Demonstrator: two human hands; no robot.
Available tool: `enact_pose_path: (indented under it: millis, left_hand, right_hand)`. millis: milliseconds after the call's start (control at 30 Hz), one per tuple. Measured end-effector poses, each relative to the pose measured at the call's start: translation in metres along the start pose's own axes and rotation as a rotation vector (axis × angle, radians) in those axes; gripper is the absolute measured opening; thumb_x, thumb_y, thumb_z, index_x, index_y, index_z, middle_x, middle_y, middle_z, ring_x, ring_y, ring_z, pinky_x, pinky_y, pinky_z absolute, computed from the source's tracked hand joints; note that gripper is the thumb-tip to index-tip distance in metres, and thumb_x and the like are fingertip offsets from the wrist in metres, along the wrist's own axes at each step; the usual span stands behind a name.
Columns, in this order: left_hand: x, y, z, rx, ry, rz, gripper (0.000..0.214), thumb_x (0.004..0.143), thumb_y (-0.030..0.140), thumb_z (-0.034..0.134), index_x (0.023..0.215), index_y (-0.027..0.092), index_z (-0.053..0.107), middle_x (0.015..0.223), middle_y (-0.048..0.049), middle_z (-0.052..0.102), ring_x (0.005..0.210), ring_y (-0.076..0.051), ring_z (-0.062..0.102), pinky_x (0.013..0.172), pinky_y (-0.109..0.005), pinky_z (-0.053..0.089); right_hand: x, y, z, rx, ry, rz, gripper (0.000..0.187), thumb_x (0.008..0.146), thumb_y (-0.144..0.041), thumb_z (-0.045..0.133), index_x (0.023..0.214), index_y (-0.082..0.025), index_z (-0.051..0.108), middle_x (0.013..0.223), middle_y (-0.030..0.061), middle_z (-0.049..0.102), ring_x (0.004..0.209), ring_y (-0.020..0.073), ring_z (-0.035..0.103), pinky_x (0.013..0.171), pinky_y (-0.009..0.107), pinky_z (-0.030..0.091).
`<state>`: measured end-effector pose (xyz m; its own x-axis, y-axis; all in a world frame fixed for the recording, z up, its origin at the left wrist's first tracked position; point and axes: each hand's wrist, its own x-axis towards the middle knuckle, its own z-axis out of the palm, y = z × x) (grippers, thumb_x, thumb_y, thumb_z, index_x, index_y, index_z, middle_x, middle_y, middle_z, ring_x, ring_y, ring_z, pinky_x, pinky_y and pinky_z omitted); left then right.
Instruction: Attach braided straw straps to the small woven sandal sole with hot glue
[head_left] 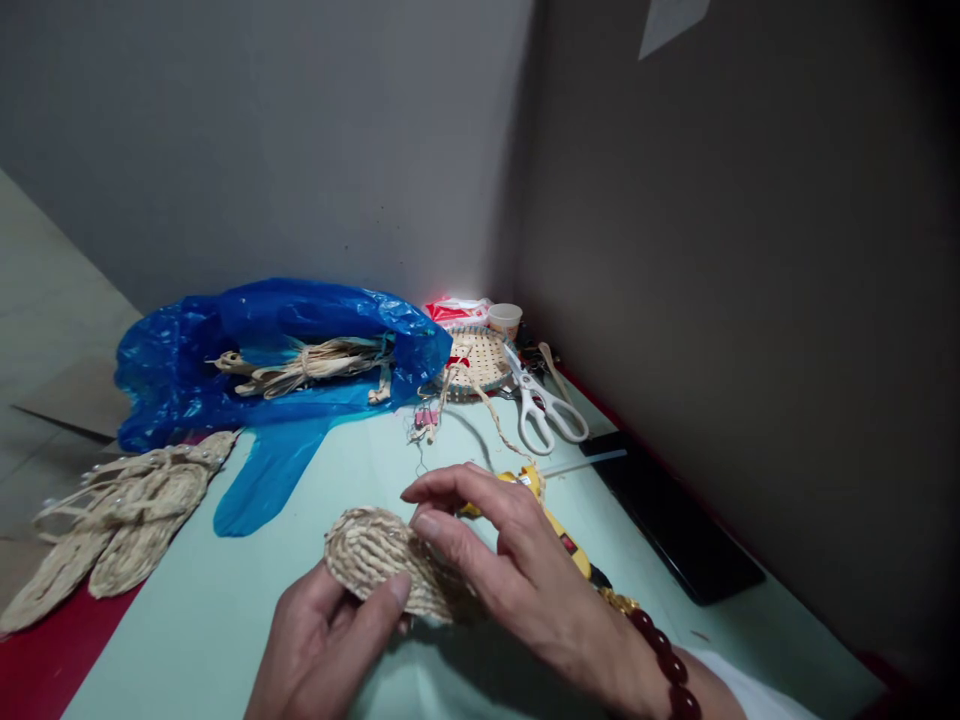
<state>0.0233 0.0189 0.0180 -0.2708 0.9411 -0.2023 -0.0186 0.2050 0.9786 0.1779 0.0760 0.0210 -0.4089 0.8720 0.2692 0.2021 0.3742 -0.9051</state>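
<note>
My left hand (330, 640) grips a woven straw sole (375, 550), its thumb pressed on the top face and the other fingers underneath. Coiled, braided rows run along the sole, which I hold tilted above the pale green table covering. Over its right part, my right hand (502, 560) curls with thumb and index finger brought close together at the upper edge. Whatever lies between those fingertips is too small to make out. The sole's right end is partly hidden by the right hand. Behind that hand, a yellow glue gun (566, 540) is partly covered.
A blue plastic bag (180, 350) holds a straw bundle (315, 365). Straw sandals (150, 510) with beads lie left. White-handled scissors (544, 410), a woven basket (480, 360) and a small cup (505, 320) stand at the back. A black phone (675, 520) lies right, beside the wall.
</note>
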Motion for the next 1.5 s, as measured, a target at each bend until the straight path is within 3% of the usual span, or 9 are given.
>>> enact_pose_path:
  millis: [100,200,367,600,833,1033,1200,1333,1500]
  left_hand:
    - [0.001,0.000,0.002,-0.002,-0.057,0.015,0.031,0.067,0.047,0.081,0.082,0.020,0.078,0.077,-0.0044,0.073,0.075,-0.024,0.066,0.067,-0.027,0.054]
    - [0.001,0.000,0.005,0.024,-0.103,0.014,0.029,0.066,0.044,0.080,0.080,0.019,0.077,0.083,-0.0055,0.075,0.084,-0.026,0.068,0.076,-0.027,0.054]
    - [0.002,0.000,0.004,0.051,-0.156,-0.003,0.032,0.071,0.047,0.077,0.083,0.018,0.075,0.079,-0.0029,0.073,0.080,-0.024,0.066,0.072,-0.027,0.053]
    - [0.005,-0.004,0.000,0.037,-0.171,-0.001,0.031,0.073,0.050,0.078,0.074,0.019,0.072,0.073,-0.0024,0.066,0.074,-0.020,0.057,0.067,-0.026,0.051]
    - [-0.001,0.000,0.000,-0.171,-0.168,-0.184,0.030,0.063,0.043,0.086,0.061,0.019,0.067,0.056,0.0018,0.053,0.056,-0.014,0.047,0.051,-0.023,0.044]
    - [0.002,0.001,-0.005,-0.400,-0.048,-0.314,0.027,0.058,0.032,0.090,0.079,0.021,0.078,0.063,0.0008,0.068,0.065,-0.021,0.064,0.058,-0.028,0.054]
    - [0.012,-0.006,-0.012,-0.494,-0.028,-0.289,0.036,0.067,0.028,0.088,0.101,0.021,0.079,0.088,-0.0040,0.077,0.085,-0.026,0.071,0.071,-0.032,0.060]
    - [0.014,-0.004,-0.014,-0.496,-0.004,-0.206,0.031,0.069,0.029,0.087,0.098,0.021,0.078,0.085,-0.0027,0.075,0.073,-0.020,0.067,0.058,-0.025,0.055]
    - [0.016,-0.004,-0.015,-0.459,0.021,-0.109,0.027,0.068,0.027,0.088,0.092,0.020,0.077,0.083,-0.0016,0.073,0.065,-0.016,0.061,0.057,-0.025,0.054]
  right_hand:
    - [-0.001,0.000,0.003,-0.032,0.001,-0.075,0.002,0.097,-0.024,0.066,0.097,-0.023,0.067,0.093,-0.0035,0.070,0.090,0.0145,0.064,0.087,0.030,0.043]
    - [-0.002,0.003,0.006,-0.051,0.021,-0.106,0.011,0.093,-0.018,0.070,0.084,-0.021,0.063,0.083,-0.0042,0.066,0.082,0.0135,0.061,0.079,0.028,0.043]
    - [-0.004,0.003,0.008,-0.089,0.043,-0.084,0.018,0.093,-0.014,0.068,0.078,-0.019,0.060,0.078,-0.0020,0.063,0.081,0.0156,0.059,0.076,0.029,0.042]
    - [-0.004,0.006,0.010,-0.331,0.058,-0.244,0.023,0.101,-0.020,0.055,0.079,-0.017,0.062,0.075,0.0012,0.063,0.076,0.0180,0.054,0.081,0.036,0.036]
    - [0.000,0.008,0.003,-0.489,0.064,-0.303,0.032,0.102,-0.020,0.046,0.070,-0.021,0.046,0.066,-0.0027,0.046,0.068,0.0171,0.042,0.072,0.035,0.031]
    - [0.009,0.008,-0.006,-0.140,0.103,-0.101,0.030,0.103,-0.025,0.047,0.073,-0.022,0.048,0.069,-0.0040,0.051,0.067,0.0146,0.046,0.071,0.032,0.033]
    - [0.012,0.011,-0.006,0.047,0.073,0.035,0.046,0.102,-0.034,0.048,0.061,-0.024,0.030,0.057,-0.0082,0.029,0.054,0.0111,0.029,0.053,0.029,0.025]
    - [0.013,0.011,-0.005,0.059,-0.006,0.033,0.038,0.100,-0.031,0.056,0.063,-0.021,0.051,0.057,-0.0075,0.049,0.056,0.0106,0.046,0.057,0.026,0.035]
    - [0.006,0.003,-0.003,-0.095,0.002,-0.115,0.014,0.098,-0.018,0.060,0.088,-0.020,0.070,0.088,0.0010,0.074,0.086,0.0172,0.063,0.079,0.031,0.044]
